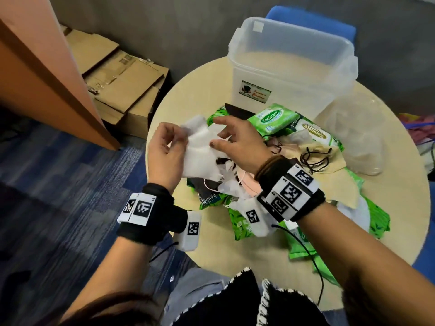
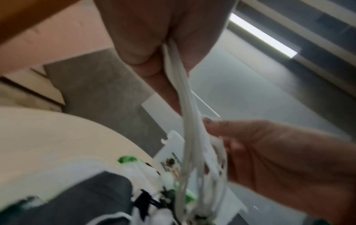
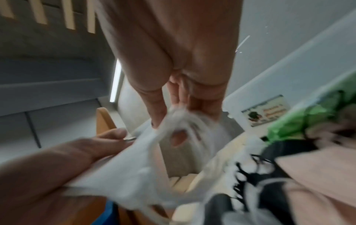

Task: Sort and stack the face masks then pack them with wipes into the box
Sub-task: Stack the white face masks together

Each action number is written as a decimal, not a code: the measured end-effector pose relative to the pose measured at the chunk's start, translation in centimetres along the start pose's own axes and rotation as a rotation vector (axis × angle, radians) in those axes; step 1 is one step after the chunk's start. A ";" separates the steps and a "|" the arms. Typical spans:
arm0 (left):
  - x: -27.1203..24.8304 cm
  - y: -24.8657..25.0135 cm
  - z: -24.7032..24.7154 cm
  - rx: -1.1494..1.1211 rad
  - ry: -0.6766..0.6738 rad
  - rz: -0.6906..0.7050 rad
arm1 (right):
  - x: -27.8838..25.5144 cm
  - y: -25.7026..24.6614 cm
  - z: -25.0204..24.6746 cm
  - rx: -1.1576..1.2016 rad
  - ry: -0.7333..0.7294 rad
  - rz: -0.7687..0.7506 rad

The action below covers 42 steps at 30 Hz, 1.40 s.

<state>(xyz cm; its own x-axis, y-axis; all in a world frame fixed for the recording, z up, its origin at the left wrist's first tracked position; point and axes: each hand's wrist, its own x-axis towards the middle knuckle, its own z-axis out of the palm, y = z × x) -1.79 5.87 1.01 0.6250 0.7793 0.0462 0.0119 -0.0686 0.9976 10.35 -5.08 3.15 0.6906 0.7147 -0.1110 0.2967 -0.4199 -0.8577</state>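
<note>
Both hands hold white face masks (image 1: 200,149) above the heap on the round table (image 1: 259,250). My left hand (image 1: 164,147) grips their left edge, and its wrist view shows the masks' edges (image 2: 185,106) pinched in the fingers. My right hand (image 1: 235,140) pinches the right side, with white fabric (image 3: 146,164) bunched at the fingertips. Under the hands lie more masks, pink (image 1: 247,182), black (image 1: 202,187) and beige (image 1: 315,151). Green Sanicare wipes packs (image 1: 273,118) lie beside them. The clear plastic box (image 1: 292,64) stands open behind the heap.
More green wipes packs (image 1: 374,215) are scattered over the table's near and right side. A crumpled clear plastic bag (image 1: 360,135) lies to the right of the box. Cardboard boxes (image 1: 122,83) sit on the floor at left, beside an orange panel (image 1: 47,74). A blue chair (image 1: 313,20) stands behind the table.
</note>
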 end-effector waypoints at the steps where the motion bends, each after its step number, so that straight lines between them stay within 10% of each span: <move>1: 0.0 -0.2 -0.8 0.053 0.017 -0.001 | 0.0 0.4 0.1 -0.053 0.010 0.029; 7: -0.6 -1.7 -4.7 0.111 0.158 -0.101 | -3.1 4.6 2.9 -0.930 -0.352 0.099; 11: -1.4 -2.2 -4.9 0.088 0.144 -0.142 | -4.3 6.0 4.5 -1.113 -0.263 0.042; 16: -2.0 -2.6 -4.1 0.057 0.100 -0.191 | -3.3 5.6 0.9 -0.644 -0.137 0.156; 24: -2.6 -1.9 -0.3 0.086 -0.081 -0.179 | -4.7 3.4 -6.9 0.897 0.100 0.294; 32: -3.1 0.5 6.3 -0.116 -0.326 -0.227 | -6.8 3.8 -7.1 1.146 0.062 0.297; 38: -2.1 1.4 7.8 -0.128 -0.297 -0.080 | -7.6 5.0 -7.2 0.747 0.286 0.337; 42: -1.7 1.4 7.5 0.272 -0.481 0.265 | -7.6 3.3 -8.1 0.006 0.487 -0.128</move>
<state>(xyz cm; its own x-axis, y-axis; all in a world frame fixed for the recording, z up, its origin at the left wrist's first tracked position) 3.06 -0.27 1.93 0.9155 0.3497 0.1990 -0.0328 -0.4279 0.9032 11.37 -16.44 5.27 0.8769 0.4156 0.2415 0.3965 -0.3413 -0.8522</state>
